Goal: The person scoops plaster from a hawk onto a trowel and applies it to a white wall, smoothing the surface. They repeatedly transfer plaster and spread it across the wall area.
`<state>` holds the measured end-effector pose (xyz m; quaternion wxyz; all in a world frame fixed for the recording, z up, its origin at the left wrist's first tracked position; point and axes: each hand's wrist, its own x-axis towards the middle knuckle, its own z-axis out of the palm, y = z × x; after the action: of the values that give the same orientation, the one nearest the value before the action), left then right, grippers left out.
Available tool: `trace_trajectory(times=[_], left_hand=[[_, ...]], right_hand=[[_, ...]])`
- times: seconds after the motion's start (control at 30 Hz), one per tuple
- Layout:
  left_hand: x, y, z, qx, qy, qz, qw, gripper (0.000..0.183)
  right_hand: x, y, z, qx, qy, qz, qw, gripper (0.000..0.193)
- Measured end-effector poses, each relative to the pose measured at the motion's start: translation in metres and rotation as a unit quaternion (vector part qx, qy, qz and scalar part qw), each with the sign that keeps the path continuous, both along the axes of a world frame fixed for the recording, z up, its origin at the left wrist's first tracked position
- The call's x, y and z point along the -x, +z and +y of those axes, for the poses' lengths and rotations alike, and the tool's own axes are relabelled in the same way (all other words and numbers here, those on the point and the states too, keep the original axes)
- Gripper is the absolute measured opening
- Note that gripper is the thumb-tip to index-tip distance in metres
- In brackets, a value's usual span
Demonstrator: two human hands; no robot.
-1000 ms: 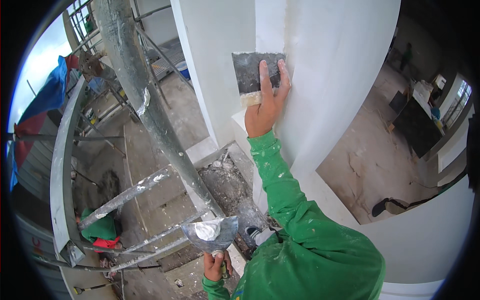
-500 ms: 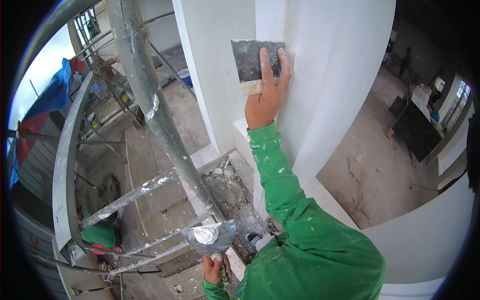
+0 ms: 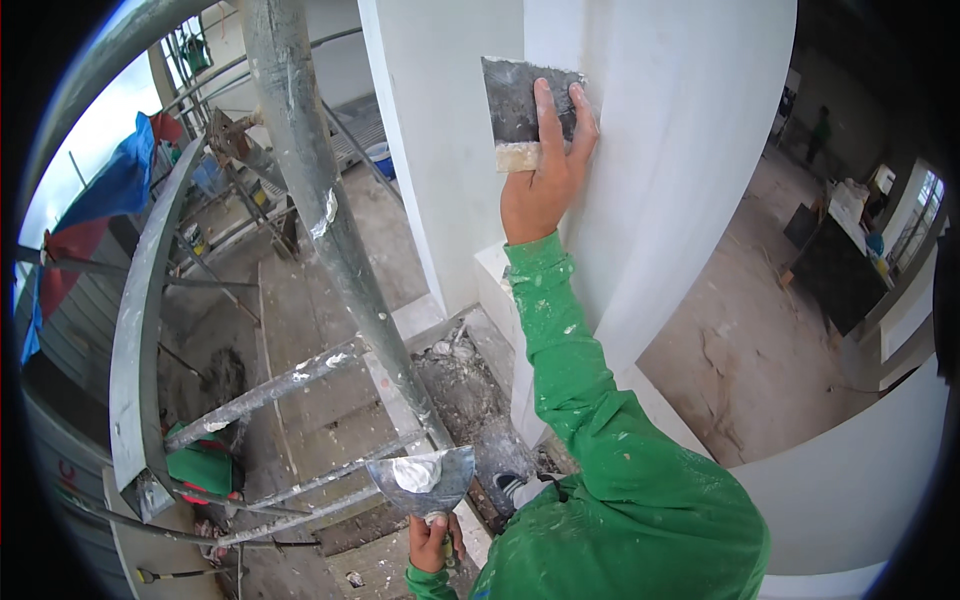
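Observation:
My right hand point(image 3: 548, 190) is raised against a white wall corner point(image 3: 590, 130), gripping a flat putty knife point(image 3: 520, 100). Two fingers press on its dark, worn metal blade, and a short pale handle shows beside the palm. The blade lies against the wall where two faces meet. Low in front of me, my left hand point(image 3: 430, 543) is closed round the handle of a second, wider putty knife point(image 3: 455, 475). White putty point(image 3: 417, 472) sits in a lump on that blade. Both green sleeves are spotted with white.
A scaffold pole point(image 3: 310, 170) splashed with putty rises at my left, with crossbars point(image 3: 265, 395) below it. Another person in green point(image 3: 200, 465) is low at the left. Rubble point(image 3: 460, 380) lies at the wall's foot. A dark panel point(image 3: 838, 265) stands in the room at right.
My right hand has slid the putty knife a little upward along the wall. The left hand holds the loaded knife almost as before. The view has shifted slightly.

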<state>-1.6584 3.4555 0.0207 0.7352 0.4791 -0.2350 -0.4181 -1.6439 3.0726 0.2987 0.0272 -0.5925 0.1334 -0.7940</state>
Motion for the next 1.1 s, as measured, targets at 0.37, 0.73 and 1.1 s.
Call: trace_trajectory(times=[0.37, 0.73, 1.1], left_hand=[[-0.002, -0.003, -0.007, 0.019, -0.008, -0.001, 1.0, 0.028], [0.0, -0.003, -0.011, 0.016, -0.027, -0.001, 1.0, 0.021], [-0.003, -0.018, -0.012, 0.004, -0.03, -0.041, 0.999, 0.027]], right_hand=[[-0.006, 0.022, -0.001, -0.005, -0.01, -0.006, 1.0, 0.063], [-0.003, 0.052, 0.001, 0.015, 0.0, 0.0, 1.0, 0.071], [0.0, 0.073, 0.004, -0.006, 0.002, -0.001, 1.0, 0.075]])
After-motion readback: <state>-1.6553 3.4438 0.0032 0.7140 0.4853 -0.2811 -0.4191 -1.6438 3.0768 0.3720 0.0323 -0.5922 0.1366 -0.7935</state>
